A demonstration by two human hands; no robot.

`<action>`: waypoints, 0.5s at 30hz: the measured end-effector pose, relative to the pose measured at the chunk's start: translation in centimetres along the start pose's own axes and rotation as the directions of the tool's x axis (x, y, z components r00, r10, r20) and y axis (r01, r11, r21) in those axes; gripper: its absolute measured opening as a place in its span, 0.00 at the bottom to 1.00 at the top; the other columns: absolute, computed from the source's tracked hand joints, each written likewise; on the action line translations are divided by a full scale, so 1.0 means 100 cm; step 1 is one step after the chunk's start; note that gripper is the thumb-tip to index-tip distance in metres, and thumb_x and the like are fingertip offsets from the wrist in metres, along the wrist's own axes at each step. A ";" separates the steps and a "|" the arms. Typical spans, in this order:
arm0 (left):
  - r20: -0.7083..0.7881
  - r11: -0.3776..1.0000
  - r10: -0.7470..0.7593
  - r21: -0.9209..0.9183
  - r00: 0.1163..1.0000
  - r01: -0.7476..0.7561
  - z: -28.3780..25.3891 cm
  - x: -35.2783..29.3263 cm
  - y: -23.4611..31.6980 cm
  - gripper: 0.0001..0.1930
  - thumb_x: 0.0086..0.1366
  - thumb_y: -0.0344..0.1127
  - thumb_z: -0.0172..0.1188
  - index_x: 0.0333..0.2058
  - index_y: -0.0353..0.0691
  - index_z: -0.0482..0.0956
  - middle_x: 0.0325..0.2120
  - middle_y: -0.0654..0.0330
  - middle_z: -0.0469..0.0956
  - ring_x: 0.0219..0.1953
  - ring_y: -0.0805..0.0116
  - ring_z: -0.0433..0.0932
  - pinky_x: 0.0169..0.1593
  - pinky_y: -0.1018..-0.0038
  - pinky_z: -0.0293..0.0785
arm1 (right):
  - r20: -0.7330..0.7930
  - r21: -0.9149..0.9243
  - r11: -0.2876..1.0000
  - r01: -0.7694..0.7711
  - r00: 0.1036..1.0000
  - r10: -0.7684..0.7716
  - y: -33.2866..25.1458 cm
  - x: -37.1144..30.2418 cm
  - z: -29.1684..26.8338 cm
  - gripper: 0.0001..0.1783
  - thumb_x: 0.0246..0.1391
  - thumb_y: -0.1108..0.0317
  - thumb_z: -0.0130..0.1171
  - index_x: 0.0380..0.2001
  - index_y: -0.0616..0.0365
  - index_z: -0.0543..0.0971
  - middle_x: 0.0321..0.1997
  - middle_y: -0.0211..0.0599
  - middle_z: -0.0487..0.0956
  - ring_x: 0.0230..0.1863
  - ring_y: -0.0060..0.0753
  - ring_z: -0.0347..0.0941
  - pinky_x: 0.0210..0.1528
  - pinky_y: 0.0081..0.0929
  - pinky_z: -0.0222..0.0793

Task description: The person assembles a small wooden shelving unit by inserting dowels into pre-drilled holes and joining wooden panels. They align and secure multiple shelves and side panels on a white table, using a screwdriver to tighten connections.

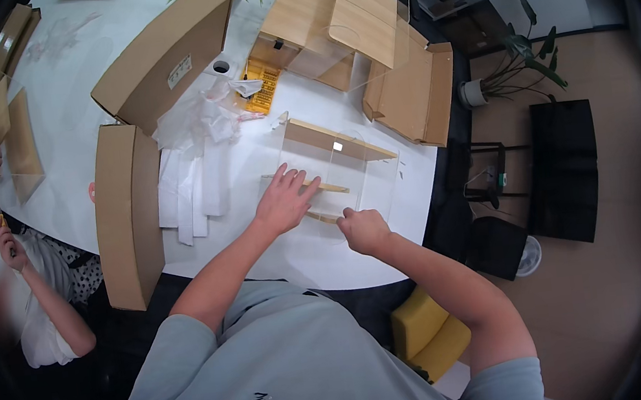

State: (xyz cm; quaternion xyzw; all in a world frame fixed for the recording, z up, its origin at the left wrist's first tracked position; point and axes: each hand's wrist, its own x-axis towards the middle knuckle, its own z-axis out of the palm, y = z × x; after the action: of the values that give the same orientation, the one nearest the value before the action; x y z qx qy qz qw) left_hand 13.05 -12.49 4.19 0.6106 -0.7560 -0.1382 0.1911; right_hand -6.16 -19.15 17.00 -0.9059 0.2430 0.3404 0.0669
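Note:
In front of me on the white table (264, 255) lies a partly built piece of clear panels (383, 186) and wooden strips. A longer wooden board (313, 133) forms its far side, with a small white square near its middle. My left hand (283, 203) rests on it with fingers spread, over a thin wooden strip (333, 188). My right hand (364, 230) is closed at the near edge, beside a short curved wooden strip (322, 217). What its fingers pinch, if anything, is too small to make out.
Two long cardboard boxes (132, 221) stand to the left, near white wrapping (215, 176). Farther back are a yellow tool kit (264, 86), a tape roll (221, 67), wooden cabinets (299, 9) and an open carton (419, 94). A co-worker (47, 294) handles a panel and screwdriver at far left.

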 end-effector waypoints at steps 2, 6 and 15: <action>0.001 1.000 0.002 0.003 1.000 -0.002 -0.001 0.000 0.000 0.36 0.63 0.47 0.66 0.68 0.49 0.66 0.59 0.52 0.71 0.63 0.54 0.68 0.75 0.50 0.50 | 0.012 -0.093 0.984 0.151 0.989 -0.151 0.002 -0.002 0.006 0.04 0.51 0.72 0.59 0.28 0.60 0.82 0.36 0.43 0.80 0.33 0.46 0.83 0.34 0.39 0.81; -0.027 1.000 0.008 0.002 1.000 -0.007 0.000 -0.001 0.000 0.36 0.62 0.47 0.67 0.67 0.49 0.66 0.58 0.52 0.71 0.63 0.54 0.68 0.74 0.50 0.51 | 0.081 -0.177 0.944 0.280 0.960 -0.269 0.007 0.001 0.009 0.06 0.55 0.72 0.56 0.27 0.60 0.81 0.38 0.44 0.79 0.34 0.47 0.83 0.35 0.40 0.81; -0.012 1.000 -0.007 -0.002 1.000 0.007 0.001 0.001 0.002 0.35 0.62 0.46 0.67 0.67 0.48 0.67 0.58 0.52 0.71 0.63 0.54 0.68 0.74 0.49 0.51 | 0.538 0.757 0.050 -0.651 0.666 0.517 0.016 0.019 0.028 0.17 0.43 0.76 0.60 0.39 0.65 0.87 0.28 0.53 0.85 0.35 0.55 0.84 0.41 0.47 0.80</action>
State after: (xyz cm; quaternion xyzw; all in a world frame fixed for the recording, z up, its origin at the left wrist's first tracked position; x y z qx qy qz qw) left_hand 12.82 -12.55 4.18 0.6139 -0.7525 -0.1359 0.1961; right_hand -7.34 -20.46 13.70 -0.4980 0.7277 0.1917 0.4309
